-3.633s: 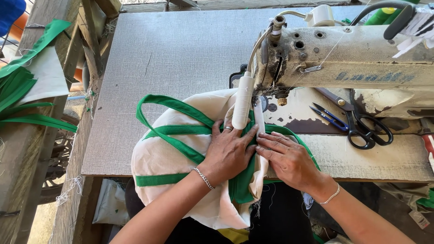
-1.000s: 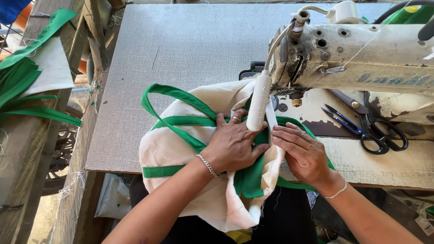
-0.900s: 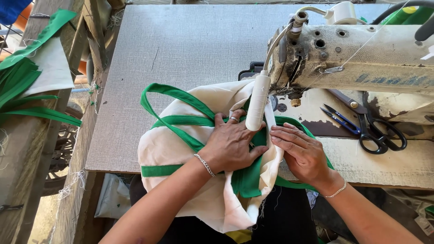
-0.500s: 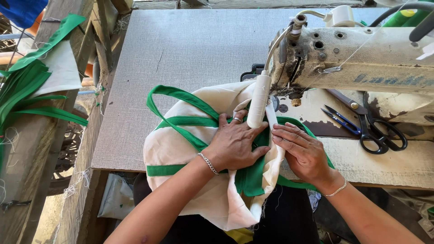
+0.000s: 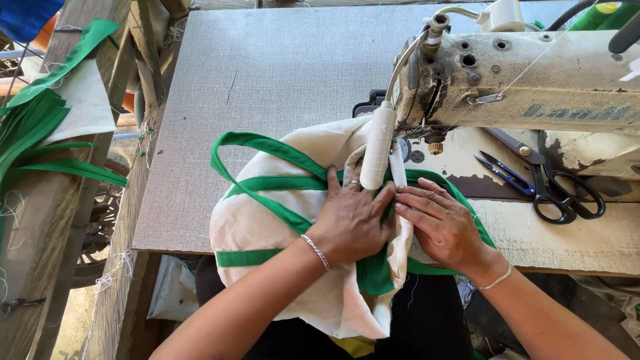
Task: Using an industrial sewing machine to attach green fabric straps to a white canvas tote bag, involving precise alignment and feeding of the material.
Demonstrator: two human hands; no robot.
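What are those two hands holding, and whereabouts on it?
Both press flat on a cream cloth bag with green trim: left hand and right hand either side of the seam beneath the sewing machine.

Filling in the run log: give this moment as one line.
left hand: flat on bag | right hand: flat on green strap | sewing machine: above | scissors: on table
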